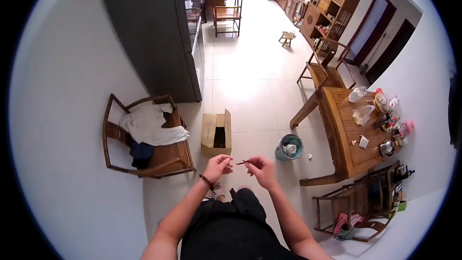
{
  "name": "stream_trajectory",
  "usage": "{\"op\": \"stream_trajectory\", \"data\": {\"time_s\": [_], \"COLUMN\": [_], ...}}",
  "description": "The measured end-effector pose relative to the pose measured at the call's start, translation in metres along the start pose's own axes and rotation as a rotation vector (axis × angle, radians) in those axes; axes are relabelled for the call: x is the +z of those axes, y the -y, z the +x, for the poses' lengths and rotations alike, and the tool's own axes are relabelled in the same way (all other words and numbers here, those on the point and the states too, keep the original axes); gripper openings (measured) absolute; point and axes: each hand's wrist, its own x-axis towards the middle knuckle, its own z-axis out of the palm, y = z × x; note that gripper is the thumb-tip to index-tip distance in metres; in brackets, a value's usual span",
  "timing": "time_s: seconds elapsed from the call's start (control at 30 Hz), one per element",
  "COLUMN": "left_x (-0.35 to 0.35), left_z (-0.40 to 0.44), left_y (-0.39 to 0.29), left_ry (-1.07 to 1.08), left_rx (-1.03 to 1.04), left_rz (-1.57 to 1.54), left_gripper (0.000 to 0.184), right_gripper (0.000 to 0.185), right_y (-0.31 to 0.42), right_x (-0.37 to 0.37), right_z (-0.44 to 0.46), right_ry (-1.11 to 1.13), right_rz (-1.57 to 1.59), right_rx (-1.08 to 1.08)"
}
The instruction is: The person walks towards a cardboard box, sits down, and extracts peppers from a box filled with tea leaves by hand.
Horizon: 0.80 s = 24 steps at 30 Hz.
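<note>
Pinched a thin reddish piece (241, 162) in the right hand (262, 169) — held the left hand (219, 167) curled near its tip, couldn't tell whether empty — needed light pressure.

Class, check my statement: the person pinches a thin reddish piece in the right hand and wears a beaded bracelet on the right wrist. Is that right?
Not quite: the head view shows the beaded bracelet on the wrist of the left hand. The thin reddish piece is indeed in the right hand.
</note>
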Motion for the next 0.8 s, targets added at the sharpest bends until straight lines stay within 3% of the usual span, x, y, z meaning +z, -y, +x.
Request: {"op": "stream_trajectory", "data": {"time_s": [0.13,0.2,0.27,0.33,0.37,0.43,0.47,0.53,0.57,0.6,0.7,0.73,0.77,0.8], "left_x": [-0.044,-0.061,-0.066,-0.112,-0.081,-0.122,-0.113,-0.119,-0.117,-0.120,-0.114,-0.116,-0.120,-0.122], "left_z": [0.112,0.149,0.179,0.212,0.220,0.255,0.275,0.288,0.317,0.321,0.342,0.359,0.381,0.394], "left_y": [-0.024,-0.065,-0.122,-0.133,-0.089,-0.149,-0.114,-0.187,-0.127,-0.120,-0.259,-0.266,-0.205,-0.246], "left_ry": [-0.003,0.050,-0.064,-0.136,-0.092,-0.092,-0.078,-0.074,-0.057,-0.024,0.109,0.172,0.209,0.272], "left_rx": [-0.018,0.021,-0.020,-0.113,-0.065,-0.086,-0.070,-0.118,-0.129,-0.123,-0.173,-0.177,-0.170,-0.219], "left_rz": [0.076,0.165,0.289,0.337,0.346,0.463,0.423,0.468,0.438,0.416,0.492,0.521,0.501,0.570], "left_gripper": [0.022,0.025,0.034,0.036,0.036,0.035,0.034,0.033,0.033,0.034,0.034,0.033,0.032,0.030], "right_gripper": [0.014,0.015,0.015,0.015,0.015,0.014,0.014,0.014,0.013,0.013,0.012,0.011,0.011,0.011], "right_y": [-0.027,-0.006,0.012,-0.022,-0.044,-0.029,-0.058,-0.021,-0.077,-0.084,0.019,0.017,-0.042,-0.020], "right_x": [-0.008,-0.007,0.003,0.032,-0.006,0.034,0.011,0.031,0.012,0.014,0.032,0.033,0.021,0.034], "right_z": [0.101,0.157,0.221,0.286,0.273,0.339,0.334,0.365,0.366,0.364,0.397,0.405,0.403,0.408], "right_ry": [-0.078,-0.069,-0.056,-0.027,-0.037,-0.005,-0.011,-0.038,-0.042,-0.067,-0.207,-0.241,-0.237,-0.335], "right_rz": [-0.027,-0.075,-0.004,0.015,-0.043,0.046,0.005,0.100,0.110,0.123,0.285,0.332,0.338,0.377], "right_rx": [0.040,0.032,0.051,0.069,0.071,0.101,0.119,0.149,0.174,0.186,0.173,0.187,0.208,0.204]}}
